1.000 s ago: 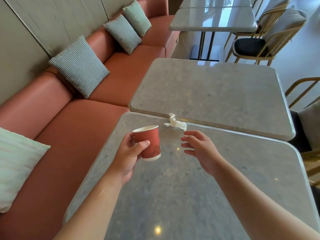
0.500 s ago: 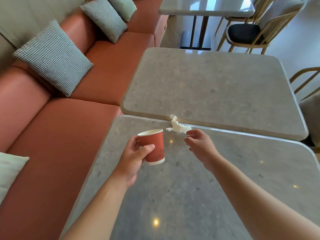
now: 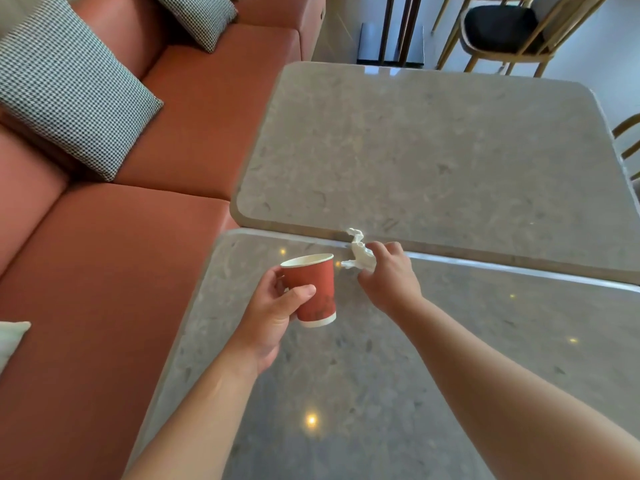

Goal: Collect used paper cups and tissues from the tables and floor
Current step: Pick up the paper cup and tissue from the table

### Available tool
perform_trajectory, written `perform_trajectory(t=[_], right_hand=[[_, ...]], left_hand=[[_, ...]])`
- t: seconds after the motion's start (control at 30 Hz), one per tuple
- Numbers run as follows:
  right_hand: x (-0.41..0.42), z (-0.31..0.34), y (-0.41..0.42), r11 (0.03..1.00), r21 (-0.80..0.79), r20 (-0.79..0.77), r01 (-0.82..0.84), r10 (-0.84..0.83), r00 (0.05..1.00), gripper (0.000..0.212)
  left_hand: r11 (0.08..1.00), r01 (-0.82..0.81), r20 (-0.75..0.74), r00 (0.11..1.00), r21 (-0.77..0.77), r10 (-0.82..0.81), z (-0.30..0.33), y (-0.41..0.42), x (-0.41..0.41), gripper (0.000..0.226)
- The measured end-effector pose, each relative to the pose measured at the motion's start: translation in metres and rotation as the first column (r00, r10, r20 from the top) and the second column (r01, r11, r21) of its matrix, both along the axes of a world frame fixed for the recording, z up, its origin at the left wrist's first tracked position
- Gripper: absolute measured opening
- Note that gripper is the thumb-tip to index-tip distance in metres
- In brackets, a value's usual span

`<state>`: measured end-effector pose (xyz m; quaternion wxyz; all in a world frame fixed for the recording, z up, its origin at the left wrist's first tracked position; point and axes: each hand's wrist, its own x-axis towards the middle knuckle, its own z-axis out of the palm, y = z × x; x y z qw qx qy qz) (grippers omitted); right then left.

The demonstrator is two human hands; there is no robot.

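Note:
My left hand (image 3: 273, 313) grips a red paper cup (image 3: 313, 289) with a white rim, held upright above the near grey table (image 3: 381, 393). A crumpled white tissue (image 3: 360, 254) lies at the far edge of that table, beside the seam with the second table (image 3: 433, 150). My right hand (image 3: 389, 275) has its fingers curled round the tissue's right side and pinches it. The cup's mouth sits just left of the tissue.
A terracotta bench sofa (image 3: 121, 254) runs along the left with checked cushions (image 3: 72, 95). A wooden chair with a dark seat (image 3: 502, 26) stands at the far right, and another chair's arm (image 3: 627, 133) shows at the right edge.
My right hand has reached forward and closed on the tissue, which lay free a second ago. The view has tilted down and closer; the cup stays in my left hand.

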<state>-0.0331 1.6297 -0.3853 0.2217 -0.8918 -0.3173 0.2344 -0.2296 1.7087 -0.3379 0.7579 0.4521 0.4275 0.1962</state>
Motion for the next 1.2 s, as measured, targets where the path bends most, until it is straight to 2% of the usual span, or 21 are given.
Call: perform_trajectory(t=[0.1,0.2,0.4,0.53,0.73,0.8,0.9,0.97,1.07,1.2], right_hand=[[0.000,-0.009,0.008,0.996,-0.063,0.017,-0.065,0.066,0.998,0.050],[-0.001,-0.015,0.011,0.985,-0.124,0.033,-0.118,0.123,0.992,0.039],[-0.012,-0.019,0.003,0.968,-0.164,0.025,-0.189,0.196,0.980,0.024],[-0.017,-0.011,-0.007,0.977,-0.149,-0.027,-0.154,0.152,0.988,0.019],[-0.024,0.040,-0.022,0.991,0.120,-0.111,0.054,-0.040,0.993,0.007],[-0.026,0.067,-0.026,0.964,0.229,-0.167,0.136,-0.099,0.981,0.008],[-0.031,0.113,-0.034,0.871,0.405,-0.305,0.277,-0.156,0.939,0.008],[-0.037,0.144,-0.042,0.803,0.484,-0.404,0.347,-0.146,0.903,0.005],[-0.051,0.185,-0.056,0.734,0.553,-0.541,0.395,-0.045,0.840,0.003],[-0.074,0.222,-0.074,0.725,0.593,-0.603,0.349,0.113,0.790,0.008]], left_hand=[[1.000,-0.005,0.002,1.000,-0.013,0.005,-0.003,0.005,0.000,0.073],[1.000,-0.005,0.001,1.000,-0.028,0.005,-0.005,0.007,-0.001,0.073],[1.000,-0.006,-0.002,1.000,-0.024,0.006,-0.001,0.006,-0.005,0.072],[1.000,0.005,0.012,1.000,-0.009,-0.005,0.009,-0.001,-0.008,0.071],[0.999,0.026,0.063,0.998,0.024,-0.028,0.033,-0.013,-0.017,0.072],[0.997,0.046,0.080,0.996,0.056,-0.050,0.042,-0.017,-0.020,0.073],[0.987,0.100,0.095,0.989,0.124,-0.113,0.055,-0.026,-0.024,0.077],[0.974,0.150,0.099,0.981,0.167,-0.168,0.066,-0.032,-0.028,0.076],[0.950,0.227,0.088,0.964,0.212,-0.250,0.080,-0.040,-0.035,0.076],[0.891,0.325,0.011,0.938,0.316,-0.346,0.094,-0.055,-0.046,0.071]])
